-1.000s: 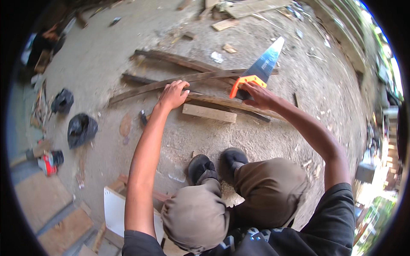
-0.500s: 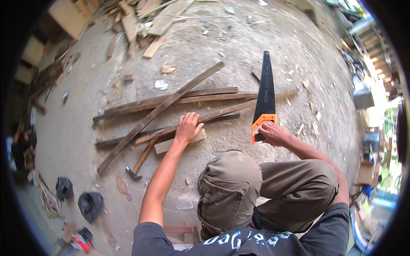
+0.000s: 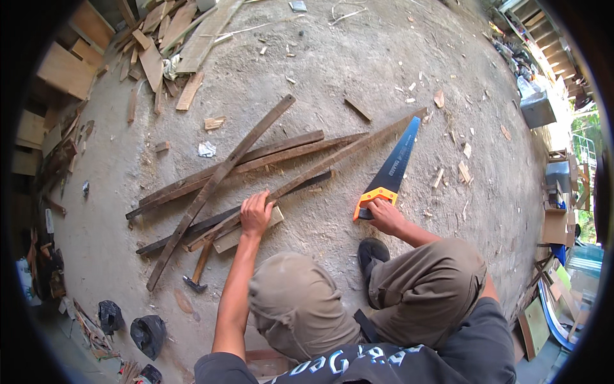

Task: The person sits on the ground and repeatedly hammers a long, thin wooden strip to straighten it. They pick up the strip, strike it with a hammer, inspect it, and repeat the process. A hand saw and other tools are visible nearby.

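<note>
— What is being held by the right hand [image 3: 385, 214]?

— The orange and black grip of a hand saw [image 3: 390, 169] is being clasped by it, with the fingers wrapped shut around the handle. The dark blue blade is being laid flat on the dusty concrete floor [image 3: 332, 57], its tip being pointed away from the person, up and to the right.

— And the left hand [image 3: 256, 214]?

— It is being pressed down, palm flat and fingers spread, on a long thin wooden slat [image 3: 332, 160] that is being kept lying slantwise across the ground. Just beneath the hand, a short pale block of wood [image 3: 231, 239] is being touched by the slat or is being lain just beside it; which of the two cannot be told.

— What is being seen around the slat?

— Several other dark slats [image 3: 217, 176] are being crossed over one another to its left, forming a loose bundle. A hammer [image 3: 198, 269] with a wooden handle is being left on the ground near the lower end of the bundle, close to the left forearm. The saw is being kept apart from the slats, to their right, just beside the far end of the pressed slat.

— And further off?

— Wood offcuts [image 3: 153, 51] are being piled at the upper left, and chips are being scattered over the floor near the saw.
</note>
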Motion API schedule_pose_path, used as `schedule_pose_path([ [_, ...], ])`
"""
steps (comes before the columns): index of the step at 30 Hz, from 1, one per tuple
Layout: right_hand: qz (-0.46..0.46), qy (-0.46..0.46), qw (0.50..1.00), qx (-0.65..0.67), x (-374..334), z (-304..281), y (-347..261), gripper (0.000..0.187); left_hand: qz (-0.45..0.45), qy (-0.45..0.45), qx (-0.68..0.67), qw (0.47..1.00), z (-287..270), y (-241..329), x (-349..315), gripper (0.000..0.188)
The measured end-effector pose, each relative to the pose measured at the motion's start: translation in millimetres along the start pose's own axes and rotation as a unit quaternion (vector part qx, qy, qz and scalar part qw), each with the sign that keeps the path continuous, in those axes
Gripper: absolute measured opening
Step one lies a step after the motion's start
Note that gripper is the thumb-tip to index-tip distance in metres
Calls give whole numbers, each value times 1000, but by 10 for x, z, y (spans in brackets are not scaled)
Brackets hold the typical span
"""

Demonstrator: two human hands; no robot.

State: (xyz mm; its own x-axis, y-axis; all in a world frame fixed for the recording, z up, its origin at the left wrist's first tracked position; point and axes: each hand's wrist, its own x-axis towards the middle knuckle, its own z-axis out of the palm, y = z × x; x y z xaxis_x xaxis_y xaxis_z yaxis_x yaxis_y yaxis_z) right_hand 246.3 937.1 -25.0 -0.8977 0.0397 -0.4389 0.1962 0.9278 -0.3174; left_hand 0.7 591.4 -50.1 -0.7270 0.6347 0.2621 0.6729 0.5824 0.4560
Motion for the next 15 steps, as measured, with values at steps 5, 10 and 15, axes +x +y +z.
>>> schedule_pose_path([
  [5,-34,18,999,-2,-46,-218,-172,43,-16,33,17,999,-38,120,-76,34],
  [10,16,154,973,171,426,-493,33,39,-104,-28,-12,994,-235,334,-29,32],
  [15,-16,113,994,-4,531,-577,1,43,-246,-92,-59,963,-736,400,-164,32],
])
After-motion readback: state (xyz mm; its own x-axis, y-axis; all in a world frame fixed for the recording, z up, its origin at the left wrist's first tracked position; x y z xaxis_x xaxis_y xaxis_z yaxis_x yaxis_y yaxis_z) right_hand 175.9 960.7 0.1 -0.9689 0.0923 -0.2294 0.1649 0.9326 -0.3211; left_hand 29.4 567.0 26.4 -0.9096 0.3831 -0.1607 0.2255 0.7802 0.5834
